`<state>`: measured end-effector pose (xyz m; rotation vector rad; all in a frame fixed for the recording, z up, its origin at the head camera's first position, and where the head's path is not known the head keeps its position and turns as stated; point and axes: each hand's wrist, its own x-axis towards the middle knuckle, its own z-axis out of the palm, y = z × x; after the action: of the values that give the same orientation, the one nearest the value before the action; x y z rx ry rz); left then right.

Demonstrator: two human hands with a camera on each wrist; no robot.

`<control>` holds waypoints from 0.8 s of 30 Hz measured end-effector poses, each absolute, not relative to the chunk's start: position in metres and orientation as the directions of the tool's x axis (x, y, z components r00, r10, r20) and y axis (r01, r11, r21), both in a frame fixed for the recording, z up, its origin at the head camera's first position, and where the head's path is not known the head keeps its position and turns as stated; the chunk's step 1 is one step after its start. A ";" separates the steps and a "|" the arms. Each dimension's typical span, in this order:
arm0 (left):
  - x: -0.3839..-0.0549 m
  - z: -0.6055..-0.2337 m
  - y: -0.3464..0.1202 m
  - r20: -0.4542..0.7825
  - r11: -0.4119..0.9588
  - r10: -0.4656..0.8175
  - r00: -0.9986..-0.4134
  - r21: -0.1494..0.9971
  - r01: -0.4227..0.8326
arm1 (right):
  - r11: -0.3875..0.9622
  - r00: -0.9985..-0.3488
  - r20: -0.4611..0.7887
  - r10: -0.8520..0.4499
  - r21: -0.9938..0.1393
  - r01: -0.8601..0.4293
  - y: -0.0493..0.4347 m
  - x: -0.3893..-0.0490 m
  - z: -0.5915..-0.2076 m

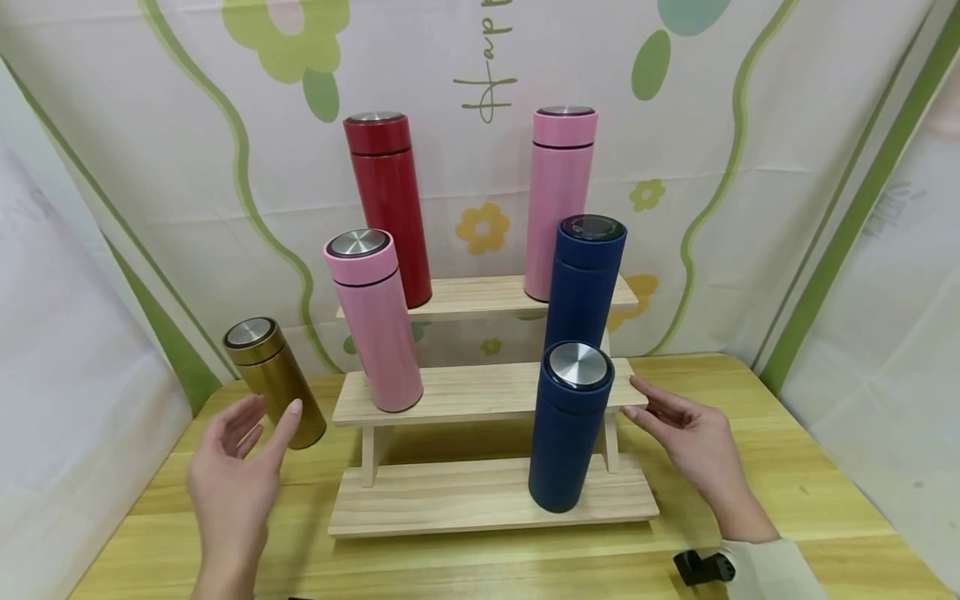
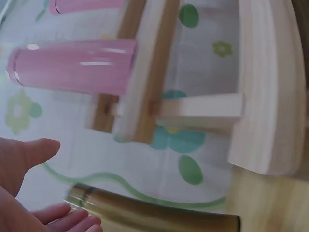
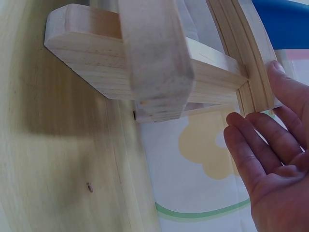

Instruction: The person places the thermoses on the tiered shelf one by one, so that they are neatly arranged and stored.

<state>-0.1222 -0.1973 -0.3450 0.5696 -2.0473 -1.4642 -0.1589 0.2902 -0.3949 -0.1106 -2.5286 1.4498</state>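
Observation:
A three-tier wooden display rack (image 1: 465, 500) stands on the table and carries several vacuum flasks. My left hand (image 1: 236, 471) is left of the rack, thumb and fingers spread, near the gold flask (image 1: 273, 367). In the left wrist view, the gold flask (image 2: 159, 210) lies beyond the fingertips, and no grip on it shows. At the right end of the middle shelf (image 1: 480, 392) is my right hand (image 1: 693, 442). Its thumb lies against the shelf end in the right wrist view, with the fingers (image 3: 256, 154) extended beside it; firm contact cannot be told.
On the top shelf stand a red flask (image 1: 390, 217) and a pink flask (image 1: 558, 208). A second pink flask (image 1: 375, 325) and a blue flask (image 1: 585, 283) are on the middle one. Another blue flask (image 1: 566, 442) occupies the bottom shelf. A patterned curtain (image 1: 480, 183) hangs behind.

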 end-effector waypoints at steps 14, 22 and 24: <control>-0.156 -0.370 -0.231 0.095 0.318 -0.582 -0.808 0.941 -0.118 | 0.492 -0.969 0.170 0.177 -0.868 -0.063 0.289 -0.160 -0.395; -0.170 -0.380 -0.237 0.091 0.308 -0.565 -0.820 0.946 -0.107 | 0.493 -0.971 0.152 0.185 -0.869 -0.042 0.289 -0.159 -0.394; -0.173 -0.384 -0.239 0.081 0.297 -0.563 -0.822 0.949 -0.110 | 0.496 -0.971 0.149 0.186 -0.867 -0.038 0.289 -0.159 -0.394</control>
<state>-0.1728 -0.2386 -0.3837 0.6021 -2.1701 -1.5396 -0.1589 0.2890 -0.3942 -0.1263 -2.5182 1.4681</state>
